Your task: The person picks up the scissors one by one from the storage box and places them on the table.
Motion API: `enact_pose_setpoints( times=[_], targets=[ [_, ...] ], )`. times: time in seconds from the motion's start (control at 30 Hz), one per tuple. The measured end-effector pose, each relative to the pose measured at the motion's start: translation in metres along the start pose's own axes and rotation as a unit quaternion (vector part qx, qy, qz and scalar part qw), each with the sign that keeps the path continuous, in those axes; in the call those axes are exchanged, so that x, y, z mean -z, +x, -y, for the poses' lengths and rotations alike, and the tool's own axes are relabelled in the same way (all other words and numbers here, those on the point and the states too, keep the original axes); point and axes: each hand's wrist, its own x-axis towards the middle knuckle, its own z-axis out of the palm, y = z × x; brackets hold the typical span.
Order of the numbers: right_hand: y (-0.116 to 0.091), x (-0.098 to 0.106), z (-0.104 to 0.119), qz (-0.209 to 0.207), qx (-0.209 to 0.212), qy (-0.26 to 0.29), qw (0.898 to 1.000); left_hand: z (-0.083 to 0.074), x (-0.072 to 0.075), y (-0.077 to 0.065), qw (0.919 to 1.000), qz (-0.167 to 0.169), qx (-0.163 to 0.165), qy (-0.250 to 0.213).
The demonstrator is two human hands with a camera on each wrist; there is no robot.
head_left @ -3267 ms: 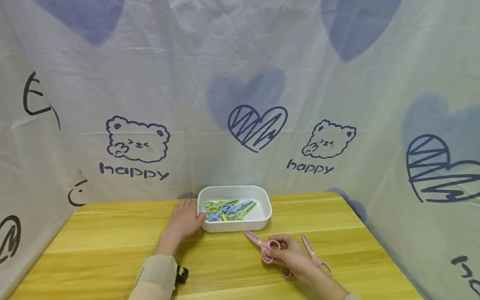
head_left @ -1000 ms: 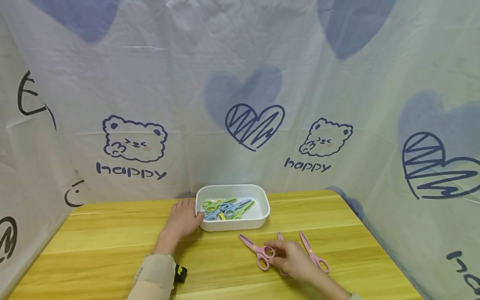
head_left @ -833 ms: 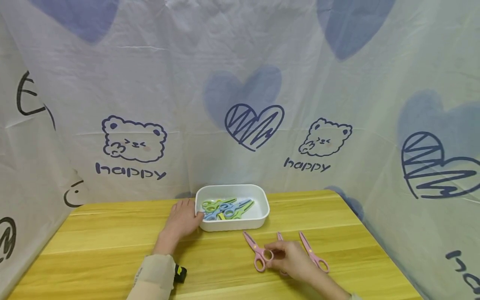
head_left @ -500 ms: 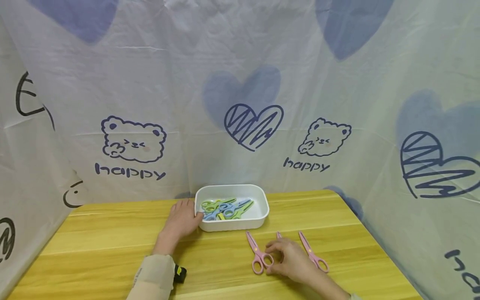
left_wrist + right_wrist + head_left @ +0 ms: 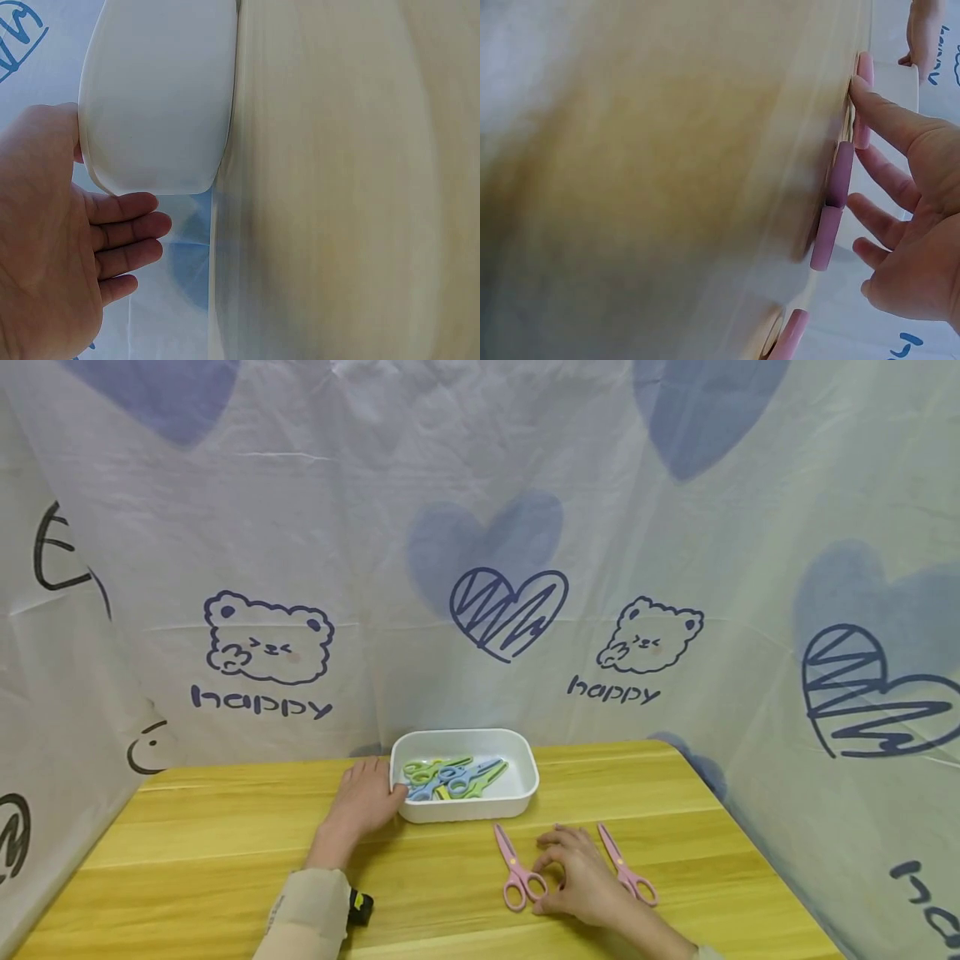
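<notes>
A white plastic tray (image 5: 471, 811) holds several green and blue scissors (image 5: 459, 778). My left hand (image 5: 365, 797) holds the tray's left end, thumb over the rim and fingers against the outside; the left wrist view shows the tray wall (image 5: 161, 97) beside them. My right hand (image 5: 581, 877) hovers low over the table with spaced, loosely bent fingers. Its thumb (image 5: 889, 116) touches the handle of the left pink scissors (image 5: 512, 860). Another pair's pink handle loops (image 5: 840, 174) show below the palm, mostly hidden in the head view. To the right lie more pink scissors (image 5: 621, 863).
The yellow wood-grain table (image 5: 217, 860) ends at the back against a white curtain (image 5: 360, 527) with hearts and bears printed on it. A black strap with a yellow mark (image 5: 361, 907) is by the left sleeve (image 5: 309, 910).
My right hand has set down the left pink scissors, turned them to point more straight back in line with the others, and loosened its fingers. The left hand and tray have stayed in place.
</notes>
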Motion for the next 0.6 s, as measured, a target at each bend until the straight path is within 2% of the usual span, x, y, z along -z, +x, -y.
enact_pose_setpoints(
  times=[0.23, 0.47, 0.6],
  targets=[
    [-0.0005, 0.0011, 0.0009, 0.022, 0.011, 0.014, 1.0, 0.0004, -0.0007, -0.0002, 1.0, 0.001, 0.0, 0.005],
    [0.0047, 0.0028, 0.0078, 0.097, 0.063, 0.019, 0.993, 0.0006, -0.0009, 0.001, 1.0, 0.0, 0.0, 0.005],
    [0.0077, 0.0028, 0.0096, 0.121, 0.084, 0.015, 0.989, 0.0007, -0.001, 0.001, 1.0, 0.001, 0.001, 0.003]
  ],
)
